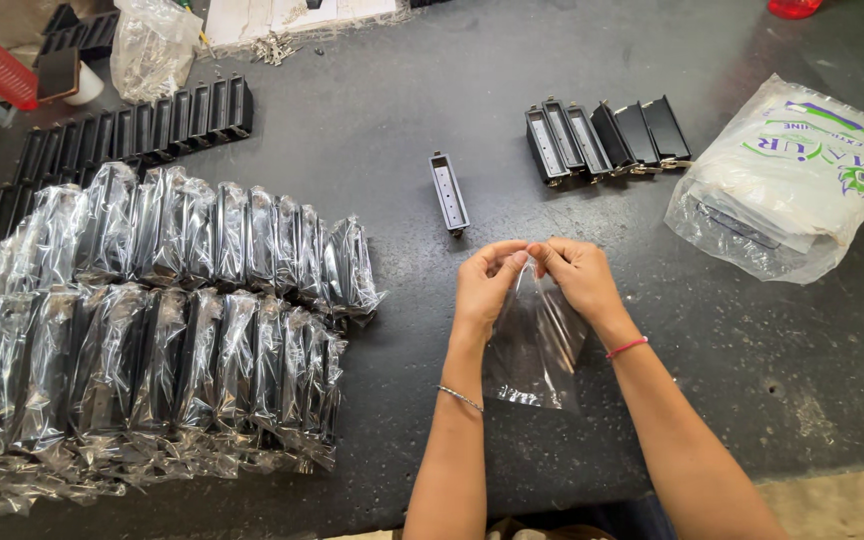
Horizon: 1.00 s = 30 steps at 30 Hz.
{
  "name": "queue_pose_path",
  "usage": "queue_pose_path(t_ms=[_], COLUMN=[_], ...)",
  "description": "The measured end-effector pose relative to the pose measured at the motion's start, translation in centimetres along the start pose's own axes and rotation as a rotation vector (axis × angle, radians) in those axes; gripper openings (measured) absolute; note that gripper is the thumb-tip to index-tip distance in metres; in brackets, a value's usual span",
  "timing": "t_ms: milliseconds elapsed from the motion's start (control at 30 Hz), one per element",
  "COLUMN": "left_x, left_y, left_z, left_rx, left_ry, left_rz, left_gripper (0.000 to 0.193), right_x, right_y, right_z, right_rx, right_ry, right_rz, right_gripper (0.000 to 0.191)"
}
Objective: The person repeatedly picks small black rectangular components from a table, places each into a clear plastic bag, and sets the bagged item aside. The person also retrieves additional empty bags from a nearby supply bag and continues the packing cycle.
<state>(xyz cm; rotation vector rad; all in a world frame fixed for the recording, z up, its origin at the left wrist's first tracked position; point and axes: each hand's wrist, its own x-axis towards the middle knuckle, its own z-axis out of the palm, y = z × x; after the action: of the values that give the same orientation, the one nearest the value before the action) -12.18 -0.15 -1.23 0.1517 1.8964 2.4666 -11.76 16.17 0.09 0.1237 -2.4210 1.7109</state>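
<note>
Both hands (532, 275) pinch clear bag (535, 350) (top edge).

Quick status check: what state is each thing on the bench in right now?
clear bag: empty, pinched at its top edge by both hands
left hand: gripping the bag
right hand: gripping the bag
single black part: loose, unbagged
row of black parts: unbagged
bagged parts: wrapped, stacked in rows

Bagged and bare parts on a dark worktable (372, 120)

2 rows of black plastic housings wrapped in clear film (152, 330) lie left; 6 unwrapped black housings (607, 135) stand beside a white printed plastic sack (792, 180).
</note>
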Motion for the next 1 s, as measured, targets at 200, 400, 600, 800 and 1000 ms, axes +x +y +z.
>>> queue_pose_path(t_ms=[200,400,600,800,1000], left_x=[0.5,1.0,0.9,0.6,1.3], left_y=[-1.7,-2.5,-1.5,-0.8,-2.4], left_z=[-0.6,-0.5,-0.8,-0.2,-0.9], left_rx=[-0.016,-0.449,-0.587,-0.595,-0.458], left_ry=[-0.036,-0.122,-0.155,-0.088,0.019], left_rz=[-0.021,-0.232,-0.232,-0.229,-0.128], left_gripper=[0.023,0.019,0.015,0.015,0.020], right_x=[0.5,0.7,0.5,0.6,0.9], right_y=[2.0,2.3,0.7,0.7,2.0], right_z=[0.2,0.3,0.3,0.5,1.8], right_rx=[0.203,0.327,0.381,0.484,0.512], right_ry=[-0.041,-0.108,-0.058,-0.056,-0.048], right_rz=[0.113,0.216,0.232,0.232,0.219], right_gripper=[0.045,0.052,0.022,0.016,0.017])
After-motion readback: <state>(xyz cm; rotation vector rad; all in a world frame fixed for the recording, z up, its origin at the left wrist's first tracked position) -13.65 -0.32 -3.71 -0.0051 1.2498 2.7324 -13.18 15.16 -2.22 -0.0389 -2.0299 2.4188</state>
